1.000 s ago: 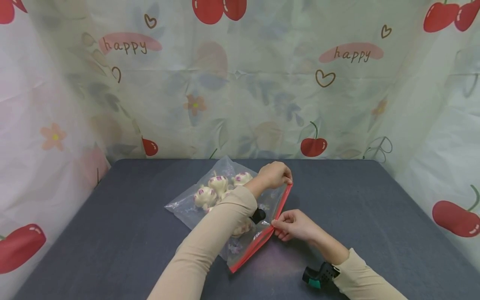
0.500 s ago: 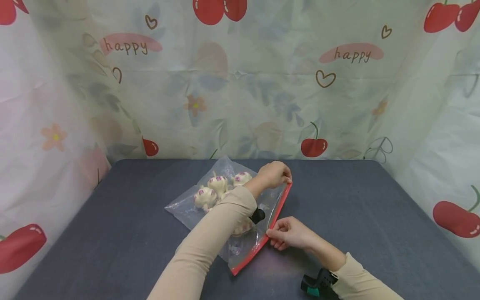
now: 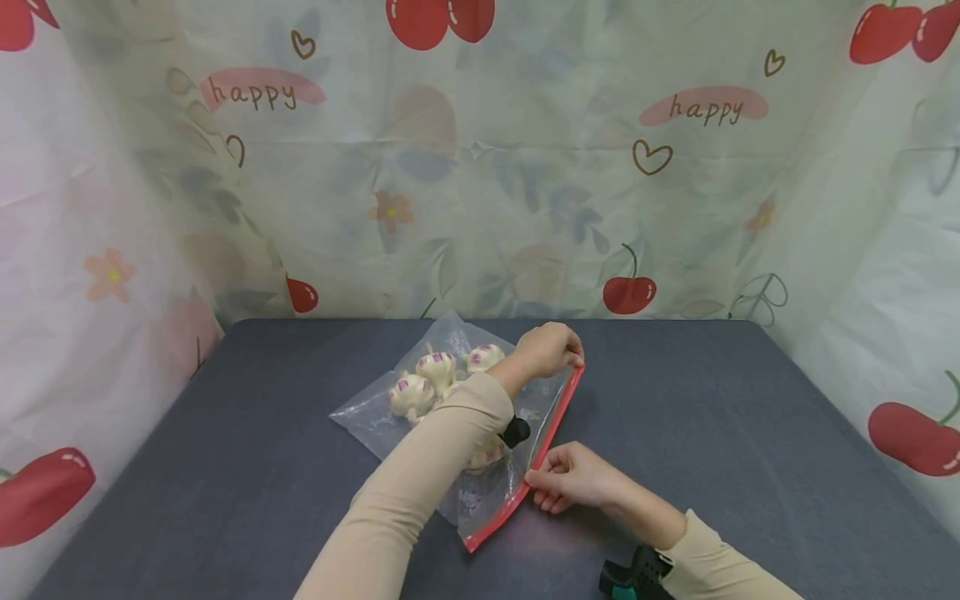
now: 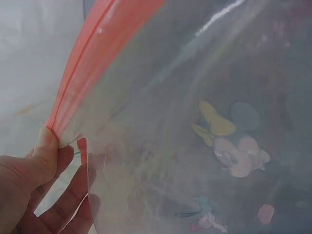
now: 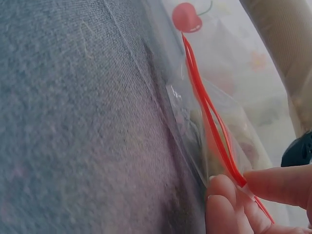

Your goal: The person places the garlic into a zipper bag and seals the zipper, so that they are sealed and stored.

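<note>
A clear zip bag (image 3: 375, 412) with a red zip strip (image 3: 551, 425) lies slantwise on the table, with several garlic bulbs (image 3: 411, 393) inside. At the strip's far end, my left hand (image 3: 547, 350) pinches the bag's corner between thumb and fingers; cartoon prints on the plastic show in the left wrist view. Lower along the strip, my right hand (image 3: 573, 479) pinches the zip. A small whitish slider (image 5: 247, 190) shows between its fingertips. Two red strands (image 5: 207, 107) stand slightly apart on one side of it. My left forearm hides some of the garlic.
The dark table (image 3: 240, 500) ends at a printed curtain (image 3: 480, 208) behind it, with more curtain at both sides. A black camera mount (image 3: 637, 573) sits on the right wrist, another black piece (image 3: 516, 432) at the left wrist.
My right hand has slid along the red strip toward its near end, and the gap seen in the strip's lower part has narrowed. The left hand holds still at the corner.
</note>
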### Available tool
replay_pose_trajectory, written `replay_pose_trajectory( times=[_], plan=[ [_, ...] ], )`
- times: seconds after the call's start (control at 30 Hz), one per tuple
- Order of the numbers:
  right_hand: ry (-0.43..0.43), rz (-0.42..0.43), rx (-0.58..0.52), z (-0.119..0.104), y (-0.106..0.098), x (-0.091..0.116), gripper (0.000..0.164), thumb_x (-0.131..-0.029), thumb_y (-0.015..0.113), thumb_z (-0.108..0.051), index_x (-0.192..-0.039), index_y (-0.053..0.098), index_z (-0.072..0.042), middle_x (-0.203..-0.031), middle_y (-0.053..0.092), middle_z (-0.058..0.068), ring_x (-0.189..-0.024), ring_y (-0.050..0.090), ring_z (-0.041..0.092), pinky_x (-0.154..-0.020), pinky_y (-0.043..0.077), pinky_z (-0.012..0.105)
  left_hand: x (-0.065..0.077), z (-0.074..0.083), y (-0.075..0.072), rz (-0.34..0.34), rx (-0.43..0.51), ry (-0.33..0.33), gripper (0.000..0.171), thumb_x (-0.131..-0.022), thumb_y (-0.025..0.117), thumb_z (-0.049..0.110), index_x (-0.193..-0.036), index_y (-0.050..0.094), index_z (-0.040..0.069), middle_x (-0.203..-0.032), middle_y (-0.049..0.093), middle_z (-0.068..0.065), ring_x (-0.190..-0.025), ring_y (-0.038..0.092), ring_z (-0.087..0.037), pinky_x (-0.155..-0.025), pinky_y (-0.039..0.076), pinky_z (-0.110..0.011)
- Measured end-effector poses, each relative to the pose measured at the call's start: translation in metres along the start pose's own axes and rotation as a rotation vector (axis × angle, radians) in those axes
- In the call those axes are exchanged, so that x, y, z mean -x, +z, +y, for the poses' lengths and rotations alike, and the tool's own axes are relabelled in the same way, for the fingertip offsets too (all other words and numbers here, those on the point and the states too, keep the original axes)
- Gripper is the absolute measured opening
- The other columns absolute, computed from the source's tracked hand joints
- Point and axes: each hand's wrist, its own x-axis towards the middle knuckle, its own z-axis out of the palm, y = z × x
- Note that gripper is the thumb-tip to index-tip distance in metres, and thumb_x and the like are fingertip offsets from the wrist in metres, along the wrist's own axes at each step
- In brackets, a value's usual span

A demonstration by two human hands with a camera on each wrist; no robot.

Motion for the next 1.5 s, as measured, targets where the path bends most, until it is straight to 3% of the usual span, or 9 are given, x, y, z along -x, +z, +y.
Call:
replay_pose_trajectory(
  times=[0.8,1.5],
  plan=[
    [0.065,-0.12,-0.061,0.0,0.018,-0.001,0.027,-0.09,0.062,-0.025,-0.091,0.064,0.001,-0.064,0.065,-0.006,-0.057,0.063,0.001,-0.054,0.051,0.018,-0.001,-0.001,-0.003,0.017,-0.001,0.004,0.015,-0.092,0.058,0.027,-0.092,0.071,0.02,-0.095,0.069,0.007,-0.076,0.056,-0.008,-0.072,0.044,-0.024],
    [0.047,-0.151,-0.108,-0.001,0.034,0.001,0.025,-0.088,0.064,-0.022,-0.083,0.065,0.002,-0.057,0.063,-0.006,-0.054,0.061,0.0,-0.05,0.048,0.015,0.0,0.0,-0.003,0.029,0.009,-0.007,0.015,-0.092,0.057,0.028,-0.094,0.071,0.021,-0.097,0.069,0.007,-0.084,0.062,-0.01,-0.073,0.048,-0.025]
  ],
)
